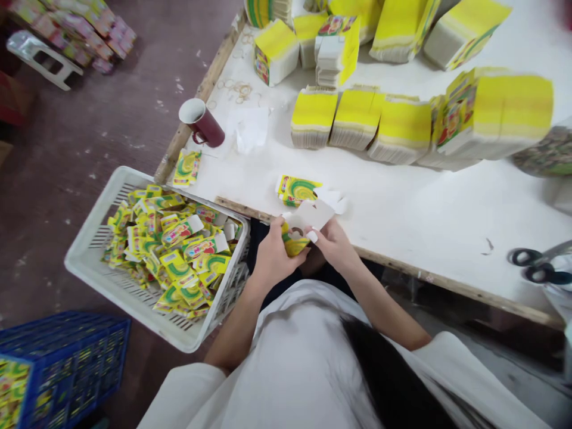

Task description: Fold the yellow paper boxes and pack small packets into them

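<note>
Both my hands hold one small yellow and green carton (298, 233) just below the table's front edge. My left hand (273, 255) grips its printed lower part, fingers curled around it. My right hand (333, 241) pinches the white flaps at its top. A flat carton (297, 189) of the same print lies on the white table (402, 202) just beyond my hands. To my left stands a white plastic crate (89, 238) filled with several folded cartons (174, 250).
Stacks of flat yellow cartons (357, 119) line the back of the table. A dark red mug (203, 121) and loose rubber bands (241, 90) sit near its left edge, scissors (538, 266) at the right. A blue crate (62, 363) stands on the floor at lower left.
</note>
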`<action>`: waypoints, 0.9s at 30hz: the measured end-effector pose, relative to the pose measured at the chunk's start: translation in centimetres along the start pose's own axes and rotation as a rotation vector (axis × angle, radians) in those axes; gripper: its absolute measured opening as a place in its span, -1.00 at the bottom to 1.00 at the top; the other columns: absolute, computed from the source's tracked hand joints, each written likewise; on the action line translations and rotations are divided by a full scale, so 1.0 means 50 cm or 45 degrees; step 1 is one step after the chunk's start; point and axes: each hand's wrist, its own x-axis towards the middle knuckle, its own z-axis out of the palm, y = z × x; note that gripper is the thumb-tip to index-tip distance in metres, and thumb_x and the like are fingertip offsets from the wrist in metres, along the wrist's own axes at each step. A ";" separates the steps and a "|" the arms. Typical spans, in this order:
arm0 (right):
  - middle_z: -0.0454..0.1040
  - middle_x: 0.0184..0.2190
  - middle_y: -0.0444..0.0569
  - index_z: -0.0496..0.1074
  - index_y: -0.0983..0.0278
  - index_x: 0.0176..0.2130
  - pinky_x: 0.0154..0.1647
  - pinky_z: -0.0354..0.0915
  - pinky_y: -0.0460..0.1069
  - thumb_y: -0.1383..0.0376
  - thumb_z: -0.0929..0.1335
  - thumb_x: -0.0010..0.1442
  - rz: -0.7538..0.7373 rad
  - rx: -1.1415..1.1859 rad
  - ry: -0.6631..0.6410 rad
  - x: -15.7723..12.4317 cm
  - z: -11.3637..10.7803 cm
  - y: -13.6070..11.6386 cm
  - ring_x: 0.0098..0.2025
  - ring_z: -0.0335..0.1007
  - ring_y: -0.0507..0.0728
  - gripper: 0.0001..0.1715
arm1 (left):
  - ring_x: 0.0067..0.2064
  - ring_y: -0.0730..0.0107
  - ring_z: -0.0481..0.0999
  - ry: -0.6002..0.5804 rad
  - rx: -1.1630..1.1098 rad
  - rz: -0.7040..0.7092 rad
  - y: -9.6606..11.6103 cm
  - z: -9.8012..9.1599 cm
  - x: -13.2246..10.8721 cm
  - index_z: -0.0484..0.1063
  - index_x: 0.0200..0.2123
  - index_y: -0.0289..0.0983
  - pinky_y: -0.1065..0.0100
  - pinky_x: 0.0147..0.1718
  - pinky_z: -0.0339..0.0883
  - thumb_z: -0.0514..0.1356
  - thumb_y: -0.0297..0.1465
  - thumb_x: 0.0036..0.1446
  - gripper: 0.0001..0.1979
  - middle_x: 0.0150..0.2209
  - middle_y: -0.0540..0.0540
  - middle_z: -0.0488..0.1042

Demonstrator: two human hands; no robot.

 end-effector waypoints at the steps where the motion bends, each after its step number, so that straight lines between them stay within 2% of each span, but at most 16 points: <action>1: 0.49 0.07 0.13 0.29 0.20 0.19 0.16 0.37 0.25 -0.08 0.36 0.23 0.078 0.080 -0.060 0.000 0.005 0.002 0.14 0.41 0.32 -0.32 | -0.08 0.10 0.58 -0.012 0.002 0.053 -0.001 0.004 -0.002 0.08 0.17 -0.19 0.17 -0.16 0.46 0.36 -0.26 -0.02 -0.26 -0.03 -0.19 0.49; 3: 0.53 0.04 0.11 0.37 0.21 0.14 0.13 0.40 0.23 -0.09 0.39 0.20 0.175 0.175 -0.121 0.000 0.010 0.002 0.10 0.45 0.31 -0.34 | -0.03 0.11 0.56 -0.017 0.004 0.167 -0.001 0.008 -0.003 0.08 0.14 -0.16 0.17 -0.12 0.45 0.34 -0.31 0.00 -0.31 0.02 -0.20 0.45; 5: 0.50 0.08 0.09 0.36 0.20 0.17 0.15 0.39 0.20 -0.12 0.41 0.17 0.174 0.214 -0.147 -0.001 0.010 -0.001 0.12 0.44 0.29 -0.28 | -0.03 0.15 0.56 -0.011 -0.005 0.226 -0.001 0.006 -0.002 0.11 0.08 -0.13 0.20 -0.12 0.45 0.32 -0.34 -0.01 -0.38 0.01 -0.16 0.45; 8: 0.45 0.17 0.11 0.28 0.19 0.27 0.20 0.35 0.19 -0.16 0.39 0.16 0.034 0.165 -0.289 -0.006 0.004 -0.004 0.18 0.40 0.30 -0.15 | -0.17 0.21 0.58 -0.056 -0.035 0.152 -0.004 0.002 0.003 0.11 0.06 -0.14 0.24 -0.21 0.45 0.31 -0.33 -0.01 -0.40 -0.14 -0.07 0.48; 10: 0.42 0.21 0.11 0.25 0.18 0.31 0.25 0.31 0.20 -0.08 0.39 0.22 -0.086 0.011 -0.338 -0.010 0.002 -0.002 0.22 0.37 0.30 -0.20 | -0.20 0.18 0.57 -0.088 -0.036 0.090 -0.009 0.006 0.007 0.05 0.13 -0.17 0.21 -0.25 0.46 0.30 -0.31 -0.01 -0.32 -0.15 -0.11 0.47; 12: 0.41 0.22 0.08 0.29 0.16 0.29 0.31 0.25 0.21 0.09 0.36 0.28 -0.189 -0.186 -0.264 -0.010 0.000 0.003 0.26 0.34 0.28 -0.36 | -0.08 0.06 0.56 -0.045 -0.006 0.102 -0.015 0.014 0.010 -0.04 0.21 -0.22 0.11 -0.18 0.47 0.30 -0.35 -0.03 -0.21 -0.02 -0.25 0.43; 14: 0.43 0.21 0.07 0.35 0.15 0.26 0.34 0.21 0.23 0.20 0.29 0.33 -0.246 -0.297 -0.104 -0.005 -0.005 0.009 0.28 0.33 0.26 -0.48 | 0.11 -0.06 0.46 0.076 0.072 0.168 -0.022 0.021 0.012 -0.06 0.24 -0.25 -0.02 0.00 0.42 0.28 -0.44 -0.08 -0.16 0.10 -0.35 0.34; 16: 0.43 0.21 0.09 0.34 0.16 0.26 0.33 0.24 0.24 0.23 0.26 0.36 -0.306 -0.335 0.037 0.002 -0.014 0.014 0.29 0.32 0.27 -0.49 | 0.18 -0.10 0.39 0.158 0.163 0.216 -0.027 0.020 0.013 0.04 0.21 -0.24 -0.09 0.11 0.34 0.26 -0.51 -0.10 -0.22 0.11 -0.34 0.34; 17: 0.40 0.24 0.10 0.32 0.16 0.28 0.32 0.24 0.24 0.23 0.26 0.35 -0.343 -0.371 0.056 0.005 -0.020 0.017 0.31 0.29 0.28 -0.47 | 0.16 -0.08 0.41 0.170 0.187 0.222 -0.028 0.017 0.013 0.10 0.18 -0.24 -0.09 0.11 0.35 0.26 -0.51 -0.08 -0.28 0.07 -0.31 0.37; 20: 0.23 0.36 0.15 0.30 0.17 0.29 0.33 0.21 0.25 0.23 0.30 0.33 -0.450 -0.565 -0.119 0.011 -0.042 0.025 0.38 0.17 0.32 -0.43 | 0.03 0.00 0.51 0.150 0.182 0.212 -0.029 0.002 0.016 0.21 0.10 -0.26 0.00 0.02 0.44 0.31 -0.41 -0.01 -0.41 -0.03 -0.26 0.47; 22: 0.17 0.38 0.19 0.35 0.18 0.24 0.30 0.24 0.24 0.24 0.29 0.33 -0.461 -0.666 -0.268 0.014 -0.060 0.027 0.39 0.14 0.33 -0.49 | 0.00 0.00 0.53 0.150 0.180 0.215 -0.027 -0.009 0.019 0.27 0.06 -0.28 0.03 0.00 0.45 0.36 -0.34 -0.03 -0.42 -0.05 -0.27 0.50; 27: 0.34 0.22 0.18 0.51 0.17 -0.01 0.21 0.32 0.20 0.18 0.35 0.31 -0.515 -0.654 -0.484 0.025 -0.102 0.012 0.33 0.24 0.32 -0.72 | -0.05 0.06 0.57 0.053 0.152 0.239 -0.017 -0.031 0.027 0.36 0.00 -0.27 0.10 -0.02 0.47 0.43 -0.30 -0.10 -0.42 -0.08 -0.21 0.55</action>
